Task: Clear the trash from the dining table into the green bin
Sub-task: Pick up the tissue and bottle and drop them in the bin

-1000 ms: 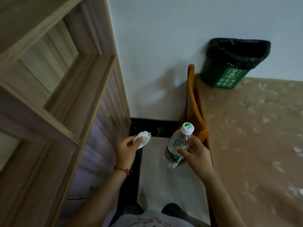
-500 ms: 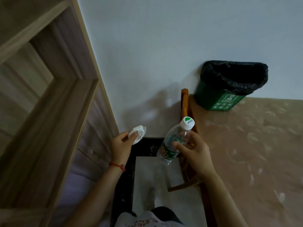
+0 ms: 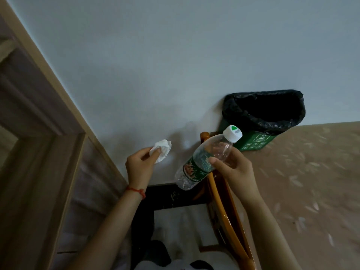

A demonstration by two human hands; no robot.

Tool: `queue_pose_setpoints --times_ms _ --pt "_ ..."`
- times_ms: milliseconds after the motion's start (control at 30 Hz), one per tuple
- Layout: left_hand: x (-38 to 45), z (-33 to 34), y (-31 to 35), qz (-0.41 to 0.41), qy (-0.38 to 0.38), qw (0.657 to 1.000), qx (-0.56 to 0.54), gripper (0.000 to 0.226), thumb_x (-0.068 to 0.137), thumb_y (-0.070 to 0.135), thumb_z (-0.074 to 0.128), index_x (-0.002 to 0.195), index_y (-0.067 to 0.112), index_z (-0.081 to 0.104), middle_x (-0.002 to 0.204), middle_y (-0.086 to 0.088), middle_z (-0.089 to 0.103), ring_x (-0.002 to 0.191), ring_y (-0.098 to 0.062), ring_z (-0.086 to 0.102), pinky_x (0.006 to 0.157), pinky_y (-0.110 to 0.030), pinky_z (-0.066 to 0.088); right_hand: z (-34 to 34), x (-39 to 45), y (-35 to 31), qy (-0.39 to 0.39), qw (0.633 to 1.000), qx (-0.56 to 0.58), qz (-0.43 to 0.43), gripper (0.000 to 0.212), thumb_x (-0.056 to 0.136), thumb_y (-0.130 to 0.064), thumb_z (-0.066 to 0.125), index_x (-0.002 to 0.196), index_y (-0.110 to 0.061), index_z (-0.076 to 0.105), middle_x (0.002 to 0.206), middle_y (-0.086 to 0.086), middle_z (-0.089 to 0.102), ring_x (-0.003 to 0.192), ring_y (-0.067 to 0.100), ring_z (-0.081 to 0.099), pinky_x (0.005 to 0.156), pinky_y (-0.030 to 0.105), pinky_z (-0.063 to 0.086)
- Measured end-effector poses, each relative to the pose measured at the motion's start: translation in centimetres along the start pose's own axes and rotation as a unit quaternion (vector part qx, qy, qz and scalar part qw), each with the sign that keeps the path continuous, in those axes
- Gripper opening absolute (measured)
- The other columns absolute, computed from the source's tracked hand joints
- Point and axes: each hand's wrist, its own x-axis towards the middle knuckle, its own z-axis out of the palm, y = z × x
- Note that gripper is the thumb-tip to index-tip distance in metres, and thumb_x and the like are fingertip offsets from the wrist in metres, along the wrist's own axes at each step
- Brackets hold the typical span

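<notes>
My left hand (image 3: 140,166) pinches a crumpled white tissue (image 3: 163,149) between thumb and fingers, held up in front of the wall. My right hand (image 3: 234,171) grips a clear plastic bottle (image 3: 204,160) with a green label and a white cap, tilted with the cap toward the upper right. The green bin (image 3: 253,142), lined with a black bag (image 3: 243,112), stands on the far corner of the dining table (image 3: 311,191) against the wall, just beyond the bottle's cap. Its mouth is open and dark inside.
A wooden chair back (image 3: 220,203) stands along the table's left edge, under my right hand. A wooden shelf unit (image 3: 48,172) fills the left side. The pale wall (image 3: 175,65) is straight ahead. White floor (image 3: 179,221) with a dark border lies below.
Both hands have risen and moved toward the wall and bin, still holding the tissue and the bottle. The bin now looks nearer, with the bottle's cap close to it.
</notes>
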Motion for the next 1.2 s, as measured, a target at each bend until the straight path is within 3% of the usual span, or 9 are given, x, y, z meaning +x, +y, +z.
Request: queue_pose_setpoints --times_ms 100,333,500,567,667,833,1067,1200 --pt "2.7 1.8 0.0 0.030 -0.037 0.999 0.013 0.020 0.076 0.016 0.071 0.089 0.002 0.072 0.077 0.000 0.067 0.056 0.018 0.051 0.059 -0.011 0.042 0.0 1.5 -0.4 0.039 0.999 0.012 0.003 0.033 0.078 -0.014 0.068 0.110 -0.014 0.062 0.102 -0.005 0.070 0.096 0.007 0.066 0.080 0.020 0.053" --pt "8.0 6.3 1.3 0.074 -0.141 0.987 0.027 0.016 0.077 0.016 0.069 0.084 0.002 0.072 0.071 0.001 0.063 0.052 0.018 0.049 0.053 -0.005 0.037 -0.5 3.8 -1.2 0.156 0.987 0.033 0.014 0.025 0.078 -0.012 0.066 0.096 -0.028 0.062 0.089 -0.016 0.073 0.092 0.006 0.067 0.076 0.018 0.053" --pt "10.0 9.5 2.1 0.087 -0.213 0.973 0.023 0.018 0.076 0.019 0.070 0.087 0.005 0.073 0.074 -0.001 0.067 0.055 0.015 0.053 0.055 -0.003 0.039 -1.2 3.9 -1.6 0.245 0.969 0.021 0.020 0.029 0.073 -0.026 0.069 0.101 -0.026 0.063 0.099 -0.005 0.071 0.094 0.009 0.067 0.079 0.025 0.054" --pt "10.4 10.6 2.4 0.085 -0.241 0.967 0.019 0.018 0.077 0.018 0.070 0.090 0.005 0.072 0.079 -0.004 0.069 0.058 0.010 0.057 0.059 -0.007 0.044 -1.5 3.7 -1.8 0.275 0.961 0.024 0.019 0.039 0.069 -0.030 0.069 0.106 -0.020 0.062 0.101 -0.004 0.070 0.094 0.008 0.067 0.076 0.020 0.054" --pt "10.8 12.2 2.8 0.070 -0.276 0.959 0.001 0.023 0.075 0.023 0.071 0.091 0.006 0.072 0.081 -0.009 0.071 0.069 -0.008 0.061 0.069 -0.027 0.050 -2.0 3.4 -2.0 0.316 0.948 0.033 0.017 0.045 0.069 -0.027 0.068 0.111 -0.012 0.061 0.101 -0.003 0.069 0.091 0.006 0.067 0.072 0.017 0.053" --pt "10.6 14.4 3.5 0.064 -0.310 0.948 -0.008 0.021 0.077 0.021 0.070 0.092 0.007 0.072 0.079 -0.005 0.069 0.073 -0.017 0.063 0.075 -0.038 0.053 -3.2 3.8 -2.0 0.355 0.934 0.034 0.021 0.030 0.075 -0.017 0.068 0.104 -0.018 0.062 0.097 -0.004 0.070 0.086 0.004 0.068 0.068 0.015 0.051" --pt "11.0 16.7 4.0 0.070 -0.309 0.948 -0.004 0.022 0.075 0.023 0.070 0.090 0.008 0.073 0.069 0.000 0.066 0.059 0.002 0.058 0.068 -0.035 0.051 -6.3 5.9 -1.9 0.365 0.930 0.017 0.029 0.028 0.078 -0.018 0.068 0.105 -0.015 0.065 0.095 0.001 0.070 0.083 0.006 0.068 0.067 0.017 0.052" --pt "11.5 17.9 4.2 0.073 -0.301 0.951 0.005 0.023 0.075 0.026 0.068 0.088 0.007 0.073 0.068 -0.002 0.067 0.055 0.006 0.056 0.067 -0.034 0.050 -9.3 7.8 -2.5 0.377 0.924 0.049 0.044 0.039 0.070 -0.034 0.071 0.104 -0.017 0.065 0.096 0.004 0.071 0.089 0.016 0.068 0.077 0.028 0.054"
